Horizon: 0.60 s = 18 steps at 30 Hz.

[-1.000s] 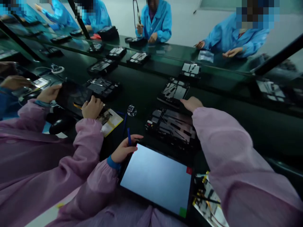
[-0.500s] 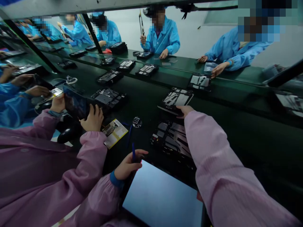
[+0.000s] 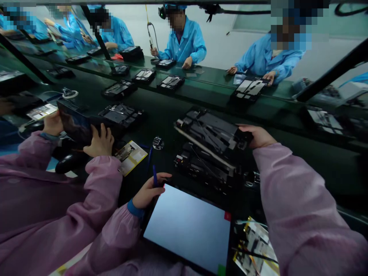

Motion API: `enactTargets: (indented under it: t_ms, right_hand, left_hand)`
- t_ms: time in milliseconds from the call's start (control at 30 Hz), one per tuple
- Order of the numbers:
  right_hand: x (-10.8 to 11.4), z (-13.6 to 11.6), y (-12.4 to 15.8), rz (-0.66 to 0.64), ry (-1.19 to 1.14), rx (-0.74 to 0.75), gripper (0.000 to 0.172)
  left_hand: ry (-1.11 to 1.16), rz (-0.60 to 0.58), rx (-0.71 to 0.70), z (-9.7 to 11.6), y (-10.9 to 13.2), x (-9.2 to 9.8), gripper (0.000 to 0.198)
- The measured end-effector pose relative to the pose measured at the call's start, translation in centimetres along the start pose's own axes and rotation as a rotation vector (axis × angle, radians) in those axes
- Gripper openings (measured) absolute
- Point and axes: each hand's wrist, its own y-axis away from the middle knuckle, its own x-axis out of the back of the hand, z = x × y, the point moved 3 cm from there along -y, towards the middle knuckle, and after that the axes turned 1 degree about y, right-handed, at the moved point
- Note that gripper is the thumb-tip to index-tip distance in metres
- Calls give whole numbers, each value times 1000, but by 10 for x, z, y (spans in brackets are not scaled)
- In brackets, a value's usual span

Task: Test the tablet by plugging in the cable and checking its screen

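My left hand (image 3: 149,189) is closed at the upper left corner of a tablet with a lit pale screen (image 3: 189,226). Its thumb rests on that corner, and a slim blue stick (image 3: 155,175) rises between thumb and fingers. My right hand (image 3: 257,135) grips the right end of an open tablet unit (image 3: 212,130), whose dark inner parts and cables show. This unit is tilted above another open tablet unit (image 3: 198,168), partly covering it. I cannot tell whether the two touch.
At my left, a person in a pink sleeve (image 3: 103,180) holds a dark panel (image 3: 73,122). A yellow-edged card (image 3: 130,157), a second blue stick (image 3: 150,157) and a small round item (image 3: 158,143) lie nearby. Further units line the green belt (image 3: 161,105); co-workers in blue sit opposite.
My right hand has lifted the open unit off the belt and brought it nearer, over the other unit. My left hand keeps its hold. The view has shifted rightward.
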Motion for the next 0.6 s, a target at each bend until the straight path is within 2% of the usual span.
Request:
enactTargets:
  t_ms: [133,200,267,333,433,467,533,600]
  right_hand:
    - [-10,9,26,-224,-34,-48,26]
    - [-12,9,30,-278,-14,-45,25]
    - [-7,8,35,-257,28,-26,19]
    - [4,8,47,-159,67,4,14]
    - [17,13,91,74,212,178,16]
    - [17,17,111,98,269,260,18]
    - [7,30,152,-2,284,355,22]
    - [-8,47,186,-120,273,367,26]
  left_hand:
    - [-54,27,-22,1,1,1,44]
    - [-80,43,-26,1,1,0,44]
    - [-109,60,-28,2,2,0,45]
    - [-146,80,-25,3,3,-1,47]
    - [-197,112,-43,6,3,-2,48]
    - [-205,117,-55,7,3,-3,47]
    - [-217,120,-74,7,2,-4,47]
    - [-225,122,-94,8,1,-5,46]
